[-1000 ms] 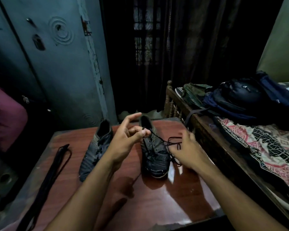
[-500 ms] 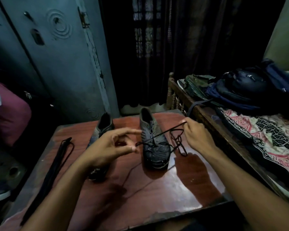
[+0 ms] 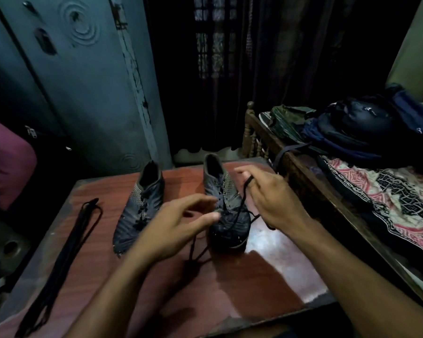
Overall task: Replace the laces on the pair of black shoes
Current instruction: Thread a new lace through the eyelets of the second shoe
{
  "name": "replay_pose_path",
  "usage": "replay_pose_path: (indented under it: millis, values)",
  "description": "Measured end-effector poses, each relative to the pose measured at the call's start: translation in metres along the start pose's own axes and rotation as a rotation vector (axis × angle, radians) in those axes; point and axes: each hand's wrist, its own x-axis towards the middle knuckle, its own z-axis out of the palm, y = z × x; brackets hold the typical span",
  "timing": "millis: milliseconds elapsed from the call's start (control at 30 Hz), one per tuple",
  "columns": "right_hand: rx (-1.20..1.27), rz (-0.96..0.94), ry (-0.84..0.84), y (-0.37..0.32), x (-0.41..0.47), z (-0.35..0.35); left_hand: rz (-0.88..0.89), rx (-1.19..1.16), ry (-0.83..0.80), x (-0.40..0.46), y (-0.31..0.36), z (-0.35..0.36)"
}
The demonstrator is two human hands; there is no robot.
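Shoes stand on the tabletop under your hands. Your right hand pinches the lace; your left hand, fingers spread, touches the right shoe's toe.

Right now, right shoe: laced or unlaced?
Mostly unlaced: the right shoe shows bare eyelets, and its lace runs loose from the toe to the right hand, which grips it.

Bare tabletop nearside; shoes mid-table (bed frame crowding right).
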Motion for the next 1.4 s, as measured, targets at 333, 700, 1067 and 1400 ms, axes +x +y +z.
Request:
replay_pose_path:
  millis: [333, 700, 1067, 1400]
  values:
    - [-0.045, -0.002, -0.098, 0.007, -0.013, 0.009, 0.092, -0.134, 0.187, 0.017, 0.020, 0.040]
    - [0.269, 0.137, 0.048, 0.052, -0.022, 0.056, 0.108, 0.092, 0.076, 0.038, -0.031, 0.019]
    - [0.289, 0.135, 0.096, 0.071, 0.028, 0.069, -0.175, 0.332, 0.173, 0.116, -0.072, 0.068]
    - [0.253, 0.052, 0.075, 0.095, 0.051, 0.075, -0.180, 0.212, 0.301, 0.123, -0.090, 0.086]
